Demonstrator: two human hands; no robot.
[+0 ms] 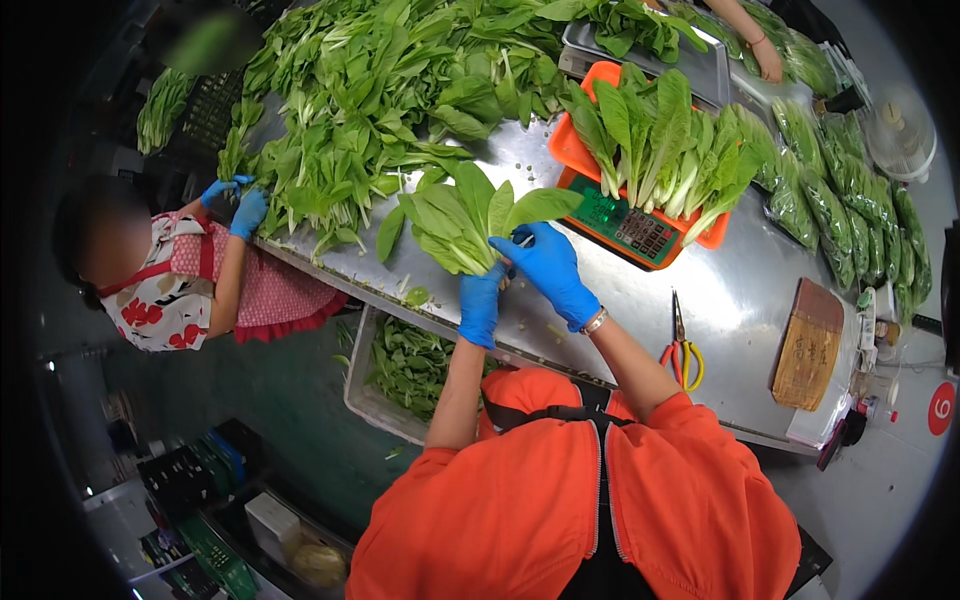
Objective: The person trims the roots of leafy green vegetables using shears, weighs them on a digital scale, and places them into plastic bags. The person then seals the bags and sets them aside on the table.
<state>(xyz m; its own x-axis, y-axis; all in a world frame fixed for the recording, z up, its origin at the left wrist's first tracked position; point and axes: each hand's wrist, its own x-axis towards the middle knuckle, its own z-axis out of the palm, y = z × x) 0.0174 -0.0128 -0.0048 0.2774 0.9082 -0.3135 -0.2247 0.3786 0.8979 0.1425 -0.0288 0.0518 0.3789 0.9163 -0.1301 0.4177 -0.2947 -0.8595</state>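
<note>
In my blue-gloved left hand (pixel 481 305) is a bunch of leafy greens (pixel 460 222), gripped round its pale stem end, leaves pointing away from me. My right hand (pixel 552 272), also gloved in blue, closes on the bunch's right side near the stems, fingertips curled inward. Just beyond, to the right, stands an orange digital scale (pixel 625 222). Its orange tray (pixel 568 148) holds more upright-leaved greens (pixel 655 140). A large heap of loose greens (pixel 370 110) covers the table's far left.
Pliers (pixel 683 350) and a wooden board (pixel 808 345) lie on the metal table (pixel 730 300) at right. Bagged greens (pixel 835 220) line the far right. A bin of leaves (pixel 405 370) sits below the edge. A co-worker's gloved hands (pixel 248 212) touch the heap; another person's hand (pixel 768 60) reaches in.
</note>
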